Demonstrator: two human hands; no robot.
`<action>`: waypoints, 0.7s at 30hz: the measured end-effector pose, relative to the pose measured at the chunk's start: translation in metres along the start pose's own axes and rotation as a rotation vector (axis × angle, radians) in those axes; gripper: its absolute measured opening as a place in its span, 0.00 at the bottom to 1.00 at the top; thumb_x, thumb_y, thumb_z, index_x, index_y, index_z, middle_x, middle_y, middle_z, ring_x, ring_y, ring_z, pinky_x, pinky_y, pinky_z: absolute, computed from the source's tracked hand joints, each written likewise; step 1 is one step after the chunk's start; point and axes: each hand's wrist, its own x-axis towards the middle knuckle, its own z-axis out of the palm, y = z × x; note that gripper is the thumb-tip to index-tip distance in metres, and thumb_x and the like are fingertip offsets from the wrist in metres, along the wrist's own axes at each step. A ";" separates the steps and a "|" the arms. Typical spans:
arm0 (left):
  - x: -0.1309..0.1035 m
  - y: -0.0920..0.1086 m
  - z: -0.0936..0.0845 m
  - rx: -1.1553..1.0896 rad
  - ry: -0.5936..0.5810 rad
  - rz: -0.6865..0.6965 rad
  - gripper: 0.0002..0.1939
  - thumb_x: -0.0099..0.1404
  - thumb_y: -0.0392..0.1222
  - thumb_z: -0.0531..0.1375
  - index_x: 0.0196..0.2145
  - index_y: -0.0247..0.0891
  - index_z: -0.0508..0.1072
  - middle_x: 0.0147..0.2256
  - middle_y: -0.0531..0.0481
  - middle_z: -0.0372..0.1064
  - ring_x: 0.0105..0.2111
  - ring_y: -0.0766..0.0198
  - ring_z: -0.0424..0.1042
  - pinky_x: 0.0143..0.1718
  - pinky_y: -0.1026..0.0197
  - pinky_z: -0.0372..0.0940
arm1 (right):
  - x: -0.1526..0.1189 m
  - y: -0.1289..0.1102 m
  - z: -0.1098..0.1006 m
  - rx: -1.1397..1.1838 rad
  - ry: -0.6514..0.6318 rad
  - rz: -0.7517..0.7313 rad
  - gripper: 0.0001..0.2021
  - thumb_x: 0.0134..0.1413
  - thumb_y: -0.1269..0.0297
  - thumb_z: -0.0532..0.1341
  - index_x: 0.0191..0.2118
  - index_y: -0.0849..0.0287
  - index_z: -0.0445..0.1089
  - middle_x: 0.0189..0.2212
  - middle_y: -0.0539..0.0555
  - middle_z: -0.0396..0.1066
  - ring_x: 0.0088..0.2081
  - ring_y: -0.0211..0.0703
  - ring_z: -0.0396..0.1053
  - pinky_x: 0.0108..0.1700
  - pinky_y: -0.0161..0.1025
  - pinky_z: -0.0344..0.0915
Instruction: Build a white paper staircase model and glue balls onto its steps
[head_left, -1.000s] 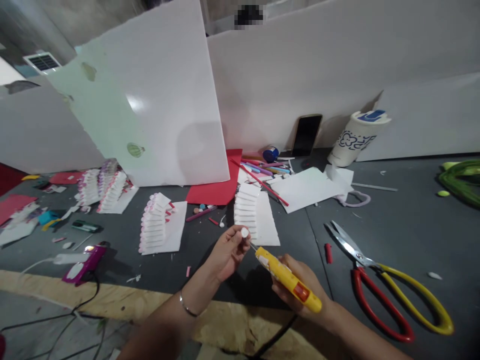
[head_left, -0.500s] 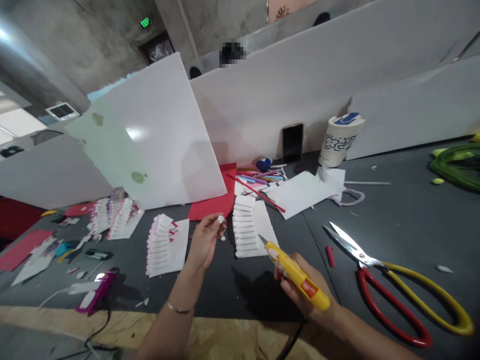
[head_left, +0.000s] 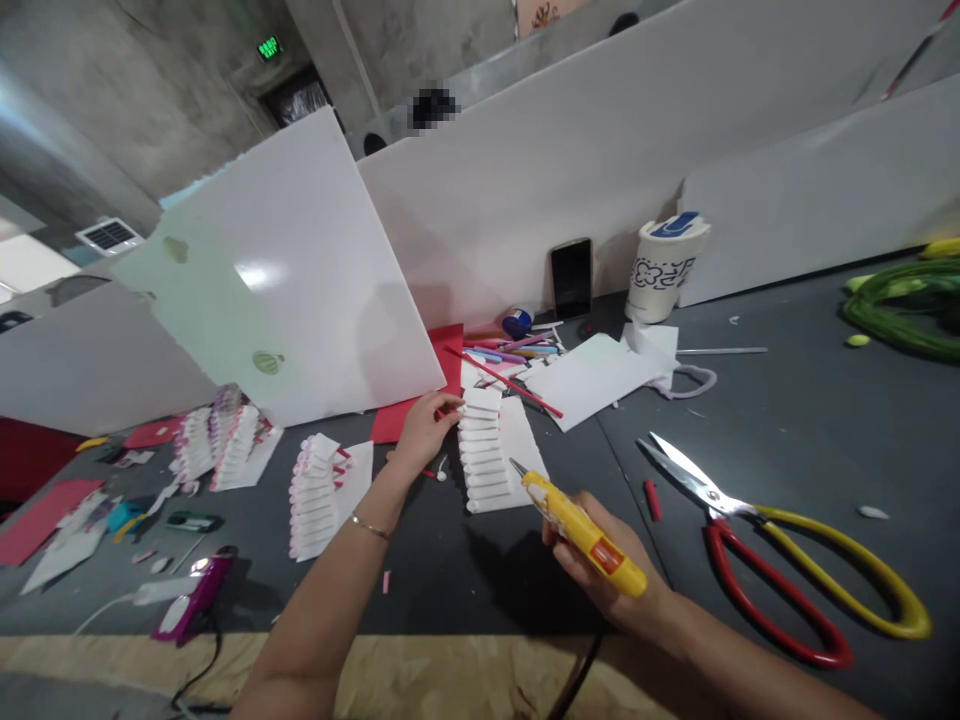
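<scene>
My right hand (head_left: 589, 560) is wrapped around a yellow glue gun (head_left: 577, 525), its metal nozzle pointing up and left. The nozzle sits just above a white paper sheet (head_left: 521, 440). On that sheet lies a curved row of white strips (head_left: 484, 450) with small rounded ends. At the upper left end of this row, my left hand (head_left: 427, 430) has its fingertips pinched against the edge; whatever they grip is hidden. A small white piece (head_left: 442, 475) rests on the dark table below my left hand. Farther left is a similar row with pink ends (head_left: 311, 500).
Large scissors (head_left: 720, 505) with red and yellow handles lie open at right, beside a short red stick (head_left: 652, 500). A phone (head_left: 571, 280) and a lidded cup (head_left: 664, 270) stand at the back. A tall white board (head_left: 300, 270) leans behind my left hand. Green wire (head_left: 907, 315) lies far right.
My left hand has moved right and up, from holding a small white piece in the air to the strip row's upper end. The glue gun stays near the sheet in my right hand.
</scene>
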 end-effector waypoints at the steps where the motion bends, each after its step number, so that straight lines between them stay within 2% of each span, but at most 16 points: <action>1: 0.001 0.001 0.000 0.018 -0.020 0.005 0.08 0.56 0.33 0.62 0.34 0.41 0.78 0.35 0.49 0.74 0.34 0.61 0.70 0.41 0.58 0.64 | 0.000 0.000 0.000 0.000 0.001 0.000 0.10 0.54 0.53 0.59 0.31 0.54 0.65 0.26 0.50 0.73 0.27 0.41 0.70 0.29 0.37 0.67; 10: 0.005 0.001 0.000 0.074 -0.089 0.026 0.10 0.58 0.32 0.60 0.36 0.40 0.79 0.36 0.48 0.73 0.35 0.60 0.70 0.43 0.57 0.64 | 0.001 -0.001 -0.001 -0.004 -0.014 -0.002 0.10 0.55 0.54 0.58 0.31 0.53 0.63 0.26 0.50 0.72 0.26 0.40 0.70 0.29 0.36 0.66; 21: 0.006 0.000 -0.002 0.141 -0.135 0.072 0.14 0.61 0.30 0.57 0.38 0.42 0.80 0.41 0.46 0.74 0.42 0.57 0.71 0.49 0.55 0.63 | 0.000 0.001 -0.001 0.006 -0.009 -0.029 0.08 0.55 0.55 0.59 0.32 0.53 0.64 0.26 0.49 0.72 0.26 0.41 0.70 0.29 0.37 0.67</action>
